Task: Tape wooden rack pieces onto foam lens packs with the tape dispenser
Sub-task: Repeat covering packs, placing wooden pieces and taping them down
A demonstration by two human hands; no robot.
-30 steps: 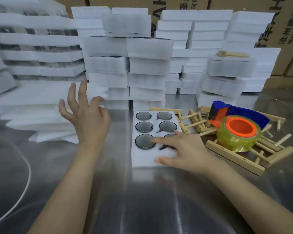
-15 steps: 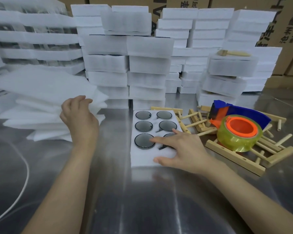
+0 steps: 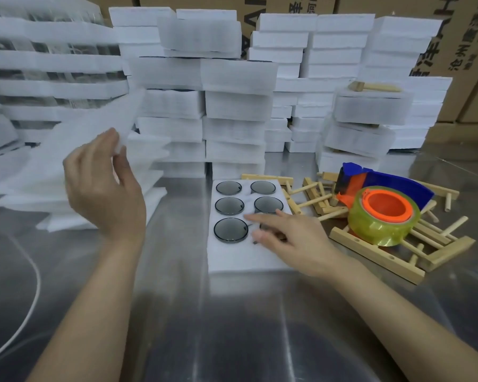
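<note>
A white foam lens pack (image 3: pixel 233 257) with several dark round lenses lies open on the steel table in front of me. My right hand (image 3: pixel 290 241) rests on its right side, fingers straight, covering one lens. My left hand (image 3: pixel 102 186) pinches the edge of a thin white foam sheet (image 3: pixel 89 133) and holds it tilted above the sheet pile at the left. The tape dispenser (image 3: pixel 381 208), blue and orange with a yellowish tape roll, sits on a heap of wooden rack pieces (image 3: pixel 375 252) at the right.
Tall stacks of foam packs (image 3: pixel 232 106) wall off the back, with cardboard boxes (image 3: pixel 469 37) behind. One wooden piece (image 3: pixel 373 86) lies on a stack at the right. A pile of loose foam sheets (image 3: pixel 66 210) sits left. A white cable (image 3: pixel 31 307) curves across the near-left tabletop.
My left hand reached to the sheet pile, took hold of one foam sheet and has lifted it up and toward the middle. My right hand stayed on the lens pack.
</note>
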